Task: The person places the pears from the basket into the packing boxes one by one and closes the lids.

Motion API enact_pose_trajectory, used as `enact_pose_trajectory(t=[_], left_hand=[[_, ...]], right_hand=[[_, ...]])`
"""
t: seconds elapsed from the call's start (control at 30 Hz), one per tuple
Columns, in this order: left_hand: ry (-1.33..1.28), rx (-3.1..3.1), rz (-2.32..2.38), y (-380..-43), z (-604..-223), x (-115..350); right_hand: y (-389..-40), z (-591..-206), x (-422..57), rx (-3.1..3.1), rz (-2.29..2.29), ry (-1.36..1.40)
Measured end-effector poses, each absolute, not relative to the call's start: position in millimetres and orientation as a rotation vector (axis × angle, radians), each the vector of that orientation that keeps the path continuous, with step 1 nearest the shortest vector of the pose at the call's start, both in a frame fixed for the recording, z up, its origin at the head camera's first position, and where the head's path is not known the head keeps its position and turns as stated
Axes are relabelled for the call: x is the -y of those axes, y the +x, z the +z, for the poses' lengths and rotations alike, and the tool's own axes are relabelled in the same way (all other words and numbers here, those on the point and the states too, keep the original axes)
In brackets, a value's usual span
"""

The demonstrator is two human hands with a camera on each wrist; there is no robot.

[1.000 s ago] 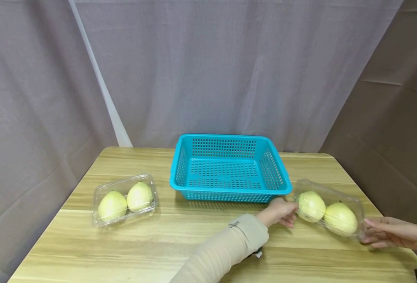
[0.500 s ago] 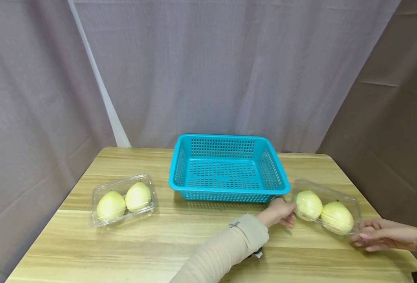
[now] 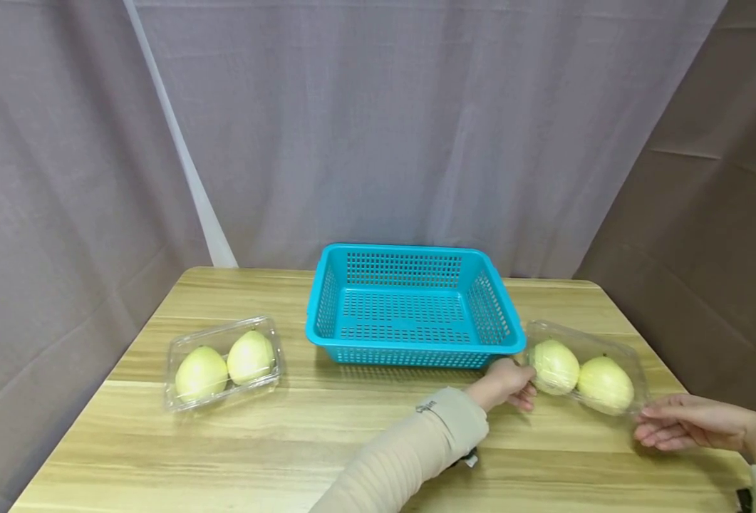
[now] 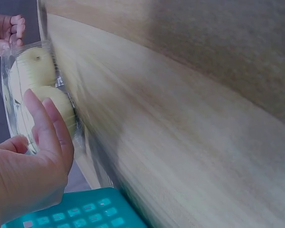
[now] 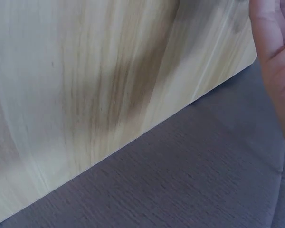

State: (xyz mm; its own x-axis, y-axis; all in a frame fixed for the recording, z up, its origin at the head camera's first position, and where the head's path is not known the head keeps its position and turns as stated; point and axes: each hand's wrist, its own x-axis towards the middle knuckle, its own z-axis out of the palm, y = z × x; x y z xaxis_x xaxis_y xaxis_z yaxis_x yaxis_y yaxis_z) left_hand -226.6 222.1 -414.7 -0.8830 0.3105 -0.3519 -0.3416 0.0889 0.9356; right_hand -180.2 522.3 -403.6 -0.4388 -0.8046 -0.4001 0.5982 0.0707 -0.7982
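At the right side of the table, a clear plastic box (image 3: 586,340) holds two pale yellow pears (image 3: 605,385). My left hand (image 3: 509,382) is at the box's left end, its fingertips at the plastic. In the left wrist view, the left hand's thumb and extended fingers stand apart in front of the box, hiding part of that end. My right hand (image 3: 692,422), fingers loosely bent, has its fingertips at the box's right corner; whether they touch it is unclear. The right wrist view catches only part of the right hand (image 5: 278,61).
A turquoise slotted basket (image 3: 403,347) stands at the middle back, just left of the box, bare inside. Another clear box (image 3: 217,331) with two pears lies at the table's left. Grey curtains (image 3: 384,142) hang behind the wooden table (image 3: 256,456).
The right-hand box has shifted slightly left and toward the back. My right hand has moved left along with it. My left hand stays almost in place.
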Motion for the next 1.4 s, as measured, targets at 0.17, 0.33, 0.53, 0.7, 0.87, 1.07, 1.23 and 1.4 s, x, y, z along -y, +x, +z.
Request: enact_pose_trajectory(t=[0.17,0.33,0.53,0.7,0.87,1.07,1.23,1.4], left_hand=[[-0.044,-1.869,1.89,-228,-414,-224],[-0.122,-1.794,1.974,-227,-415,-229],[-0.149,-1.774,1.991,-228,-414,-229],[-0.149,-1.775,1.989,-228,-414,-229],[-0.108,-1.796,1.964,-228,-414,-228],[-0.079,-1.789,1.98,-229,-417,-229],[-0.05,-1.761,1.967,-230,-420,-226],[0.009,-1.784,1.877,-229,-418,-217]], right_hand=[[-181,-406,-525,-1.14,-1.682,-0.25],[-181,-407,-524,-1.203,-1.695,-0.226],[-181,-404,-521,-1.347,-1.657,-0.192],[-181,-403,-521,-1.3,-1.671,-0.166],[-181,-401,-522,-1.338,-1.65,-0.168],[-183,-399,-521,-1.335,-1.649,-0.185],[-186,-400,-523,-1.271,-1.657,-0.215],[-187,-396,-524,-1.293,-1.636,-0.248]])
